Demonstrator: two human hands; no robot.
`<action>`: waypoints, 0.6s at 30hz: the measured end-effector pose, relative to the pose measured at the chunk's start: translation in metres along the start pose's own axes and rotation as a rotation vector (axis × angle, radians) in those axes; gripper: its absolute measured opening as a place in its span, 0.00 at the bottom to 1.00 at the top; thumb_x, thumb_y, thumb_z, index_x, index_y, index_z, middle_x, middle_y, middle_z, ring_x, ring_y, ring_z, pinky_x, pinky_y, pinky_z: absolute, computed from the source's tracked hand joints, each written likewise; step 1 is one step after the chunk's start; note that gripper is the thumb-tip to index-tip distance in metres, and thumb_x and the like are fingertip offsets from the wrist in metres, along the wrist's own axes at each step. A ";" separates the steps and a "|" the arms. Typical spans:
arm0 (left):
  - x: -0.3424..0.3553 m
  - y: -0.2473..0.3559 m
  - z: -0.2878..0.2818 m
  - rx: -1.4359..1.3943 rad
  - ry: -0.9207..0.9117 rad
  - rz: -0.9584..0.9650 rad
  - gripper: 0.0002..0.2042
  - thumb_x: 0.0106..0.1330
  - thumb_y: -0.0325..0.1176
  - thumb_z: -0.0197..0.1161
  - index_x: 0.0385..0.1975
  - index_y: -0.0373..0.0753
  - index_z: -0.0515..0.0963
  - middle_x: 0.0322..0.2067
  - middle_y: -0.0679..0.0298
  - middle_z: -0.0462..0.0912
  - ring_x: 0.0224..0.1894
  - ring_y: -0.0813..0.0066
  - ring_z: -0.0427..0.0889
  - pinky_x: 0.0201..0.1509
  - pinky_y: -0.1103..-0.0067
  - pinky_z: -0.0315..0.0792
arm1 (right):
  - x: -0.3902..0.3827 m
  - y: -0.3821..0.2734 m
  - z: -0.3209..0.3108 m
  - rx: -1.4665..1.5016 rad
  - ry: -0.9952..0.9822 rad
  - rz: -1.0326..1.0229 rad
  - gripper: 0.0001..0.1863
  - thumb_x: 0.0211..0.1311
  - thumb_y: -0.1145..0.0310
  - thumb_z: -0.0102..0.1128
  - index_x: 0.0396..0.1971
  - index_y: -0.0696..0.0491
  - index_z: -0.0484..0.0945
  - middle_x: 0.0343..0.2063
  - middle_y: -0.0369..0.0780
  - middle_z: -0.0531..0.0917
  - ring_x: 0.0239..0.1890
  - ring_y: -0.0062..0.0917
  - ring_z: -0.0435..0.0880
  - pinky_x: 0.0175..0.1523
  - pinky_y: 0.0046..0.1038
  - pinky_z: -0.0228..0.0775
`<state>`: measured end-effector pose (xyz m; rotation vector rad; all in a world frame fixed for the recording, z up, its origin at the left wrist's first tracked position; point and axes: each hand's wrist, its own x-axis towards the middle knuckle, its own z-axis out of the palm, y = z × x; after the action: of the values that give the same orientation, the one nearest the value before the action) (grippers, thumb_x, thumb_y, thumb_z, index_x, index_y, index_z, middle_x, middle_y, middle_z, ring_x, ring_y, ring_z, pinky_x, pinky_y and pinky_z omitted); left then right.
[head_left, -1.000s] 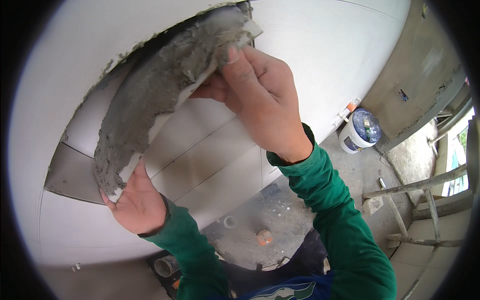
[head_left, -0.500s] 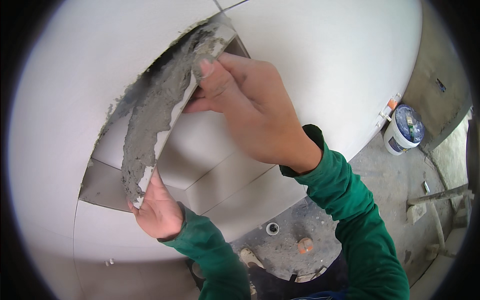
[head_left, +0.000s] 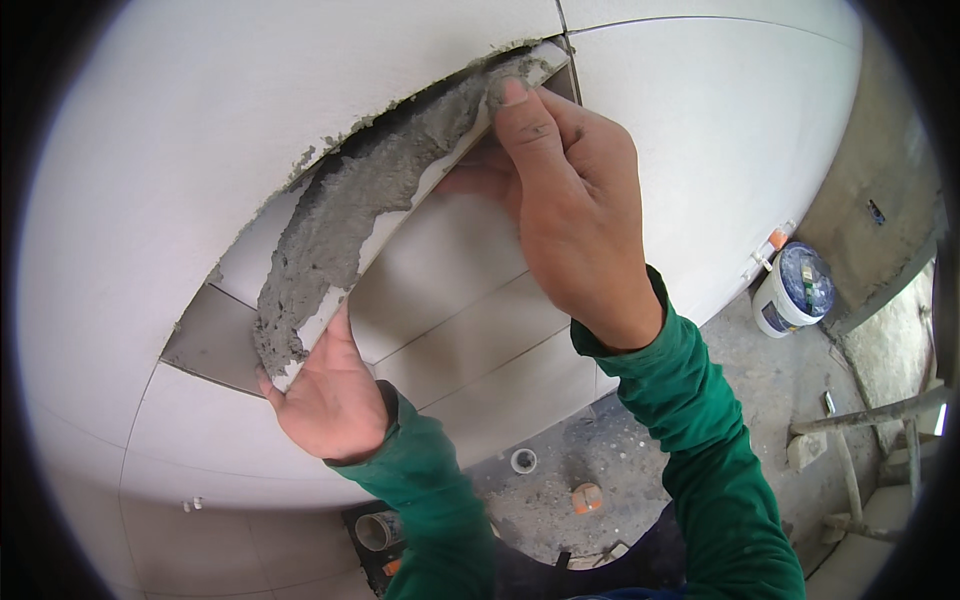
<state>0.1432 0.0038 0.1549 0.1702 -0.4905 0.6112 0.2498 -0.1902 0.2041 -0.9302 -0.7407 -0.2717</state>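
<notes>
Narrow tile strip (head_left: 380,236), face thick with grey mortar (head_left: 335,215), slanted across the mouth of the recess (head_left: 215,345) in the white tiled wall (head_left: 710,130). Your right hand (head_left: 585,205) pinches it near the upper end, thumb against mortar; your left hand (head_left: 335,410) cups the lower end. White bucket (head_left: 775,305) on the floor (head_left: 630,455), off right.

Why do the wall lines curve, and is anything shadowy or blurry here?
In the head view, the fisheye lens bends the seams on the white wall and leaves the corners black; in the head view, soft shadow falls inside the recess beside the mortar-covered tile; also in the head view, the left sleeve looks slightly blurred, the right hand clearer.
</notes>
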 end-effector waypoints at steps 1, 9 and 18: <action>0.000 -0.001 0.000 -0.012 -0.024 0.008 0.29 0.78 0.40 0.28 0.72 0.27 0.37 0.74 0.45 0.35 0.75 0.42 0.33 0.75 0.41 0.33 | 0.000 0.000 -0.003 -0.076 0.004 0.015 0.20 0.77 0.62 0.44 0.30 0.62 0.75 0.26 0.35 0.79 0.31 0.17 0.80 0.44 0.28 0.82; -0.004 -0.014 -0.006 -0.068 -0.195 0.080 0.29 0.76 0.38 0.27 0.72 0.27 0.39 0.75 0.48 0.34 0.76 0.45 0.33 0.76 0.42 0.31 | 0.000 -0.008 0.008 -0.004 0.053 0.006 0.19 0.77 0.64 0.43 0.30 0.62 0.75 0.27 0.36 0.80 0.31 0.18 0.81 0.41 0.26 0.82; -0.001 -0.031 0.017 -0.084 -0.145 0.004 0.32 0.74 0.54 0.32 0.69 0.38 0.59 0.71 0.51 0.57 0.71 0.46 0.56 0.72 0.44 0.47 | 0.001 -0.004 0.009 0.099 0.254 0.033 0.13 0.74 0.70 0.47 0.33 0.65 0.76 0.31 0.45 0.81 0.33 0.27 0.84 0.39 0.28 0.82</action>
<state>0.1543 -0.0272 0.1692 0.1347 -0.6560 0.5837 0.2442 -0.1855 0.2108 -0.7953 -0.5000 -0.3150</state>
